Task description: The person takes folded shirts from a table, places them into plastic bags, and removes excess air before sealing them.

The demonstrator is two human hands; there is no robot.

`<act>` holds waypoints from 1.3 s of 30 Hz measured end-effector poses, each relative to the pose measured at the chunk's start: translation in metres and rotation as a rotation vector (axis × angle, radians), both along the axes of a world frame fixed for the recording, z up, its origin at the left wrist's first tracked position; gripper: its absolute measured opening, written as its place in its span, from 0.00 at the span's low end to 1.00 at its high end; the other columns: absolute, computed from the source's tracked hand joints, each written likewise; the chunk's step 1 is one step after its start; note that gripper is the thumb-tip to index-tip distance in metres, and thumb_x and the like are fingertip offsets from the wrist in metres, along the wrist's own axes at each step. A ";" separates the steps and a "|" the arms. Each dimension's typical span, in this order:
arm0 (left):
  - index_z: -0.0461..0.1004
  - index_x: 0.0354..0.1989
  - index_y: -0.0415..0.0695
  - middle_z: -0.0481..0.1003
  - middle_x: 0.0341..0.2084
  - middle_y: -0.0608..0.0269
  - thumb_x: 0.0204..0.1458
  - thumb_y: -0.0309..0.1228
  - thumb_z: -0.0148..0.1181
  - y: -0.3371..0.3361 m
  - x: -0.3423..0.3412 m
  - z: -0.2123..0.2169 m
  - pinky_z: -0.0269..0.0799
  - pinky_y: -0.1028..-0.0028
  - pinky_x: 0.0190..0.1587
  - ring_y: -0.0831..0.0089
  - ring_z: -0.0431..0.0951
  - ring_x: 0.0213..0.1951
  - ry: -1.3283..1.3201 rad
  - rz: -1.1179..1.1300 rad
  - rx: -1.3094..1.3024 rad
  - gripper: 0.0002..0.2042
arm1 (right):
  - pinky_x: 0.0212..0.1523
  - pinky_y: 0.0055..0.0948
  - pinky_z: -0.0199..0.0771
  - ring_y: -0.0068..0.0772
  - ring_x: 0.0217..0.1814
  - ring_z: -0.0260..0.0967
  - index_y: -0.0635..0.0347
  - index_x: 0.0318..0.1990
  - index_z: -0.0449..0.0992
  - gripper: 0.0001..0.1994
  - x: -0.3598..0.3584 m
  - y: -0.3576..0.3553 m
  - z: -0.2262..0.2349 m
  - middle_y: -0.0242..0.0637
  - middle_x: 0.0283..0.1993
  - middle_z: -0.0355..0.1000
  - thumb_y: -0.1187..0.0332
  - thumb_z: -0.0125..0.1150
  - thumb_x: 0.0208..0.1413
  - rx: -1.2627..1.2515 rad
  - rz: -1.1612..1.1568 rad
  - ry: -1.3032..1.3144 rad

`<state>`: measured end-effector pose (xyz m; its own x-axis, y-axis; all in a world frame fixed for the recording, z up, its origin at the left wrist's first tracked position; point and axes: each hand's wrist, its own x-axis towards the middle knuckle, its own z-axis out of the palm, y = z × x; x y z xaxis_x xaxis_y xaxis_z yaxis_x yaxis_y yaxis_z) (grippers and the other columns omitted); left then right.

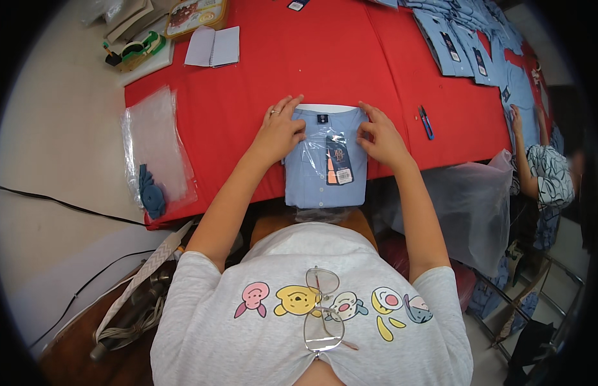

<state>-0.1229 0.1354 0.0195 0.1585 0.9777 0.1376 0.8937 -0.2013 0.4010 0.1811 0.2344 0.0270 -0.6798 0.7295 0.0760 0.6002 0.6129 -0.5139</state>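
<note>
A folded light-blue shirt (303,177) in a clear plastic bag lies before me, its lower end over the table's near edge. A dark hang tag (338,157) rests on its front. My left hand (277,133) grips its upper left corner, thumb and fingers bent. At the upper right corner my right hand (381,137) holds it the same way. Between the hands a white strip (332,108) shows along the shirt's far edge. Loose clear plastic (319,215) hangs below the shirt's near end.
Blue-handled thread snips (427,123) lie right on the red-covered table (331,45). Clear bags (154,141) with a dark blue tape roll (154,200) sit left. An open notebook (213,47) and a tape dispenser (139,53) are far left. Folded shirts (440,45) and another person (548,174) are right.
</note>
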 end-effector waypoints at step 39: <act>0.79 0.37 0.42 0.82 0.27 0.60 0.59 0.28 0.71 0.049 -0.059 0.364 0.79 0.62 0.44 0.58 0.83 0.34 0.261 -0.151 0.807 0.06 | 0.44 0.38 0.80 0.41 0.42 0.81 0.59 0.38 0.82 0.05 -0.039 0.058 0.328 0.34 0.38 0.81 0.72 0.73 0.58 0.818 0.073 0.515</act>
